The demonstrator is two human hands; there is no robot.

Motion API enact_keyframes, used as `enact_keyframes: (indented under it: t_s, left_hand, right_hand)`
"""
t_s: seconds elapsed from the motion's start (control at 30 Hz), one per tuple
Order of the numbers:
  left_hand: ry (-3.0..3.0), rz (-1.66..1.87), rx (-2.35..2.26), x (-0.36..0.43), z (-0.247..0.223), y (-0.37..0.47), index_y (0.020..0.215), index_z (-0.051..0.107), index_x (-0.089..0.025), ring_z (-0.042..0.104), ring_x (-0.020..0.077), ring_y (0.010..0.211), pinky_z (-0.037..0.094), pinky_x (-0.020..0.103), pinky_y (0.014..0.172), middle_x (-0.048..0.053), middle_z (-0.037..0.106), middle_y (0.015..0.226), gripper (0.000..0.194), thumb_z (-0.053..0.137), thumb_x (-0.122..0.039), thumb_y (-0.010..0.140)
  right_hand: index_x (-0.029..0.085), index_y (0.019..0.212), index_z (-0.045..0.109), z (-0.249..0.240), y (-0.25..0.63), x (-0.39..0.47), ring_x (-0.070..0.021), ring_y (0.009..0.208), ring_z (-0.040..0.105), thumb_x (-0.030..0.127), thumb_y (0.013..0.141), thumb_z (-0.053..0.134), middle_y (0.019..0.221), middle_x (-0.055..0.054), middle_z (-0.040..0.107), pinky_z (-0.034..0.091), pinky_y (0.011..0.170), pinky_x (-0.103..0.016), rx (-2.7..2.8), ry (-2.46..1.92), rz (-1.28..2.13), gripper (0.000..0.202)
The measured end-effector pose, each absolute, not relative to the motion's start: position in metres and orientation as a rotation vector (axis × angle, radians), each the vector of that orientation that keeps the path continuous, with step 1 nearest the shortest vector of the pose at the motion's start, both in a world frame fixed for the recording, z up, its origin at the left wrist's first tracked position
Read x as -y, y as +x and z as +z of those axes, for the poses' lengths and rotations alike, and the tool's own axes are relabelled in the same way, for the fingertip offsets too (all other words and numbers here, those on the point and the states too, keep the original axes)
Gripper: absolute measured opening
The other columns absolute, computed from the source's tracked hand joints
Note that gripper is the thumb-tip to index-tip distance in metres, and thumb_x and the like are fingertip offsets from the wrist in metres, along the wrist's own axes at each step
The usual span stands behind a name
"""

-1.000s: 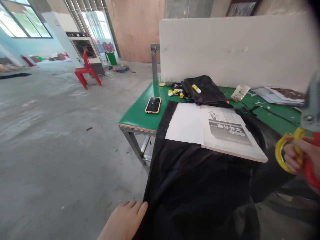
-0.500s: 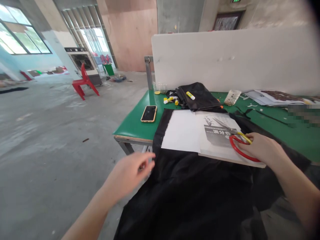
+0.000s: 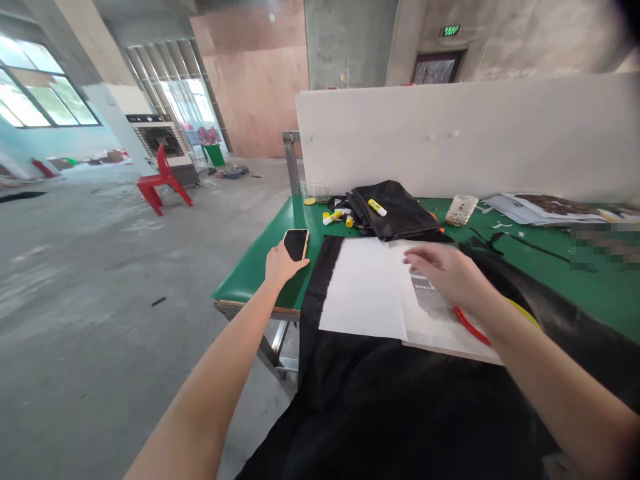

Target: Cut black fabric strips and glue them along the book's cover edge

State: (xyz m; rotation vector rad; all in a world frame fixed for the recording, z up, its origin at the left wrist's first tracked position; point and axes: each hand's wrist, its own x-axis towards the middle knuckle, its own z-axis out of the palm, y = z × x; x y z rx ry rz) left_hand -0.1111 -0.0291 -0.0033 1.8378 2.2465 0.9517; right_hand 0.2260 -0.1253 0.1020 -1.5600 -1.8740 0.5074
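Observation:
At the green table's left side, my left hand (image 3: 282, 265) has its fingers and thumb around the near end of a smartphone (image 3: 297, 243), which lies on the table top. My right hand (image 3: 440, 265) is held over an open book (image 3: 365, 287) with nothing in it, its fingers loosely bent and a little blurred. Under my right forearm lie scissors with red and yellow handles (image 3: 470, 325); the arm hides most of them. The book's left page is blank white and its right page has grey print. Beneath the book spreads black cloth (image 3: 370, 387), hanging over the front edge.
Folded black material (image 3: 395, 207) with a glue stick (image 3: 377, 207) on top lies behind the book. Further glue stick pieces (image 3: 333, 217) are beside it. A clear plastic box (image 3: 461, 211) and papers (image 3: 530, 212) stand along the white partition (image 3: 450, 140). A red chair (image 3: 163, 180) is on the floor.
My left hand has moved forward from beside the cloth onto the phone. My right hand has let go of the scissors and moved left over the book.

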Motion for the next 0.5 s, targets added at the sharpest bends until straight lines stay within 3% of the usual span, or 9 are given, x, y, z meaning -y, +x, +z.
enact_keyframes:
  t_s: [0.2, 0.37, 0.5]
  left_hand:
    - [1.672, 1.197, -2.223, 0.024, -0.009, -0.121, 0.117, 0.045, -0.014, 0.053, 0.0296, 0.108, 0.040, 0.039, 0.090, 0.014, 0.057, 0.113, 0.070, 0.074, -0.036, 0.058]
    - [1.591, 1.443, -2.102, 0.028, -0.011, -0.126, 0.118, 0.037, -0.018, 0.056, 0.0213, 0.104, 0.043, 0.034, 0.088, 0.009, 0.055, 0.114, 0.065, 0.071, -0.036, 0.065]
    - [1.607, 1.556, -2.012, 0.029, -0.008, -0.124, 0.117, 0.036, -0.020, 0.055, 0.0208, 0.104, 0.043, 0.036, 0.088, 0.008, 0.054, 0.113, 0.066, 0.073, -0.032, 0.064]
  right_hand:
    - [0.013, 0.081, 0.062, 0.082, 0.105, 0.061, -0.0147, 0.075, 0.063, 0.014, 0.083, 0.055, 0.091, -0.008, 0.067, 0.049, 0.075, -0.028, 1.022, -1.125, 1.593, 0.008]
    - [0.014, 0.082, 0.056, 0.054, 0.036, 0.013, -0.0124, 0.069, 0.063, 0.015, 0.090, 0.044, 0.078, -0.006, 0.065, 0.052, 0.068, -0.025, 0.749, -1.084, 1.720, 0.015]
    - [0.016, 0.081, 0.056, 0.040, 0.001, -0.015, -0.0109, 0.068, 0.063, 0.023, 0.090, 0.048, 0.075, -0.004, 0.065, 0.052, 0.062, -0.021, 0.605, -1.027, 1.723, 0.014]
